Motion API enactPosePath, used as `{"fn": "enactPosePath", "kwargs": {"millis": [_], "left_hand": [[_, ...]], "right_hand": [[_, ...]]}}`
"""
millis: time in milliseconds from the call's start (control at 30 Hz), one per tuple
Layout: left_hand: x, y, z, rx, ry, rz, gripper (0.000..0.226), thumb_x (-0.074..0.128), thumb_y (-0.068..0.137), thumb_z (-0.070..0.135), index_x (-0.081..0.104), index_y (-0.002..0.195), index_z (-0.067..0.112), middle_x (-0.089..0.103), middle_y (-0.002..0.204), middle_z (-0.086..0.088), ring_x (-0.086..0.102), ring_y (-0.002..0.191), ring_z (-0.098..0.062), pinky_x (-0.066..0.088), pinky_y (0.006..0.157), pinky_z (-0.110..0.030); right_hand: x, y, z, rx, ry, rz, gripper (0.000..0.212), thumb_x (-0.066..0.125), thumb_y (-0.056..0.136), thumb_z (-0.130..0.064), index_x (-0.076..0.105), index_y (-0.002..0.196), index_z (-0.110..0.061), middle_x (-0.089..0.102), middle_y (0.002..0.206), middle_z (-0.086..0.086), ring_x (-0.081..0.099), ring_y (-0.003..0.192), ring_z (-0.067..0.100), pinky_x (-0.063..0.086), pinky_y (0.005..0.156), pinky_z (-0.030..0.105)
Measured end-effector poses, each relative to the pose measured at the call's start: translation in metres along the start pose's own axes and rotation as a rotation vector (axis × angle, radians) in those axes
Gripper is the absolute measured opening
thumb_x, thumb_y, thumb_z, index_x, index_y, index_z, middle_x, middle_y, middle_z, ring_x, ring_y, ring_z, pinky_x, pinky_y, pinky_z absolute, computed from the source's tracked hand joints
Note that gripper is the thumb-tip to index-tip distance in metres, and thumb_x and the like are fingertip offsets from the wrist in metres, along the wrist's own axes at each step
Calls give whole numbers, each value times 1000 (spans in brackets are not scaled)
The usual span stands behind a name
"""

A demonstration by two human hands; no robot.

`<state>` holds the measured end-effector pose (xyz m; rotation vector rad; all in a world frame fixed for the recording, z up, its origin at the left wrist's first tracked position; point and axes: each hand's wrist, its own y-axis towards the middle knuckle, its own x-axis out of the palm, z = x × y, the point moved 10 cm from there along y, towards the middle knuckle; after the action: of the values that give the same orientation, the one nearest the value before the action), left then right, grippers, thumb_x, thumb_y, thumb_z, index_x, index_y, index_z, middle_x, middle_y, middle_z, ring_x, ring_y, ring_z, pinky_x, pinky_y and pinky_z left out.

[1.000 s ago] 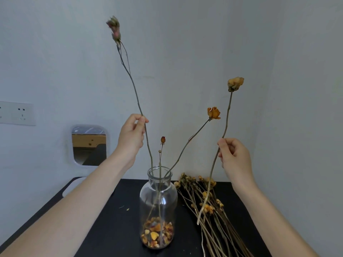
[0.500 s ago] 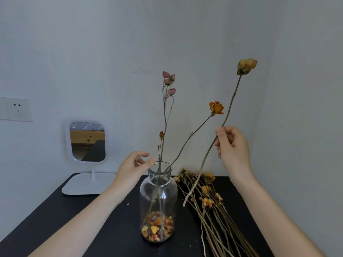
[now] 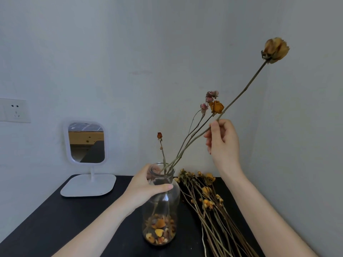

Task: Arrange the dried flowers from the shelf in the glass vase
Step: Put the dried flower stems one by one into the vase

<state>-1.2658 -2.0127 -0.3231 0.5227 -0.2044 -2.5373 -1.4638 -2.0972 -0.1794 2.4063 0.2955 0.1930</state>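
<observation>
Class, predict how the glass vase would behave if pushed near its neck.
The glass vase stands tall with only petals as ballast, so it probably tips easily; the left hand grips its neck. Long stems leaning right may add pull.

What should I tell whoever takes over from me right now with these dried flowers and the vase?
Left hand grips the neck of the glass vase, which stands upright on the black table.
Right hand pinches the stem of a yellow rose, tilted, its lower end at the vase mouth.
Done: a red bud, a pink sprig and an orange rose stand in the vase.
Left: seat the yellow rose, then add stems from the bundle lying right of the vase.
</observation>
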Motion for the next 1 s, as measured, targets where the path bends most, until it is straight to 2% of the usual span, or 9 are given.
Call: {"fn": "enactPosePath", "kwargs": {"millis": [67, 167, 267, 367, 467, 600, 667, 800, 1000], "left_hand": [[0, -2, 7, 50, 41, 77, 48, 86, 56, 39, 55, 93, 37, 65, 94, 17, 59, 91, 7, 44, 69, -9], [1, -4, 15, 89, 187, 194, 49, 81, 53, 54, 59, 93, 36, 62, 99, 14, 54, 106, -14, 48, 89, -38], [3, -8, 13, 20, 367, 293, 64, 69, 48, 74, 58, 98, 35, 53, 102, 15, 44, 111, -14, 44, 91, -47], [7, -9, 7, -67, 397, 321, 80, 66, 47, 78, 52, 105, 25, 49, 107, 9, 39, 112, -15, 44, 91, -46], [17, -7, 3, -60, 280, 232, 78, 72, 50, 69, 52, 108, 22, 53, 110, 6, 44, 114, -15, 44, 94, -42], [27, -10, 2, -9, 2, -27, 43, 78, 70, 30, 48, 99, 40, 60, 102, 17, 57, 94, 12, 45, 68, -4], [22, -10, -1, -2, -31, -74, 41, 74, 75, 20, 50, 99, 43, 61, 99, 23, 54, 86, 23, 40, 61, 3], [12, -11, -1, 2, -3, -49, 42, 77, 73, 26, 51, 100, 44, 58, 100, 30, 50, 91, 21, 38, 64, -2], [8, -13, 12, 50, 66, 103, 51, 83, 63, 36, 53, 104, 34, 61, 101, 16, 53, 93, 6, 39, 67, -9]], "right_hand": [[3, -3, 6, 16, -10, -18, 16, 44, 96, -24, 52, 82, -26, 56, 65, -5, 50, 55, 6, 38, 51, 21], [7, -7, 14, 36, -30, -46, 16, 44, 96, -24, 52, 82, -26, 56, 65, -5, 50, 53, 3, 38, 51, 20], [12, -14, 20, 50, -63, -91, 15, 46, 95, -23, 53, 82, -25, 58, 67, -4, 51, 54, 2, 39, 53, 20], [22, -22, 29, 85, -124, -171, 12, 48, 94, -23, 54, 83, -24, 60, 70, -4, 52, 55, 1, 41, 52, 18], [34, -31, 41, 138, -176, -261, 11, 51, 93, -21, 55, 84, -24, 60, 73, -4, 53, 59, 3, 41, 52, 16], [44, -40, 52, 191, -205, -345, 4, 56, 90, -17, 57, 86, -19, 57, 73, 3, 47, 52, 4, 39, 54, 17], [46, -41, 54, 218, -181, -367, 2, 57, 89, -15, 58, 88, -16, 55, 69, 4, 45, 44, 2, 39, 51, 13], [45, -37, 51, 243, -137, -349, 5, 57, 89, -14, 58, 87, -10, 54, 68, 4, 44, 41, 3, 40, 41, 14], [42, -36, 47, 226, -87, -324, 4, 56, 90, -14, 58, 88, -11, 59, 67, 1, 48, 41, 7, 44, 42, 17]]}}
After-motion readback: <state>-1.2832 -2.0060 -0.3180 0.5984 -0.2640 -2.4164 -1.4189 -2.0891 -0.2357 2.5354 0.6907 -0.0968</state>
